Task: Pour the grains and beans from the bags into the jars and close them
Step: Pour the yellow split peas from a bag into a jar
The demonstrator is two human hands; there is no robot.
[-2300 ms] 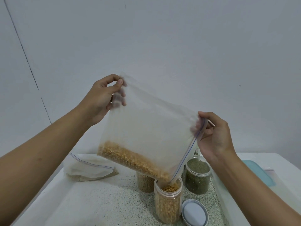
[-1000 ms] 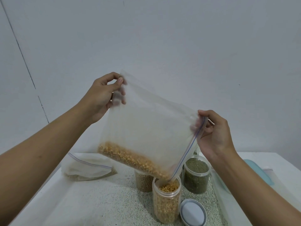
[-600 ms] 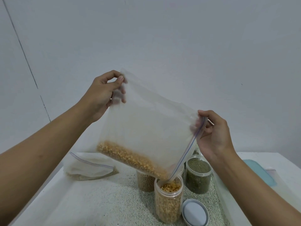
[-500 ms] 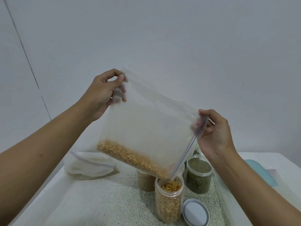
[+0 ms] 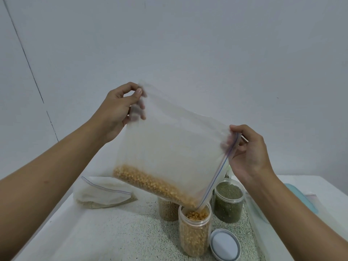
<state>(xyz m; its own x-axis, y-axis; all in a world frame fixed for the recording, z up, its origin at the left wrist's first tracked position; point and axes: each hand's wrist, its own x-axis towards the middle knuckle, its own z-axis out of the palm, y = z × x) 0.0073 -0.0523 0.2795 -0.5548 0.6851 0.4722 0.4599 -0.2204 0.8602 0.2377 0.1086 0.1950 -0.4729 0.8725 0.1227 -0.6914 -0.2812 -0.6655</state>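
while the left hand [image 5: 116,112] pinches the tilted bag [image 5: 169,147] by its raised bottom corner and the right hand [image 5: 248,153] grips its zip edge, keep the low open corner inside the near-full jar [image 5: 194,232] mouth, pouring slowly.

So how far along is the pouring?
Done: green jar and brown jar behind it look filled; a near-empty bag lies on the table. In hand: left hand and right hand pinch the tilted bag, its corner in the nearly full yellow jar. Left: the last grains, then lids; green jar is uncovered, one lid lies loose.
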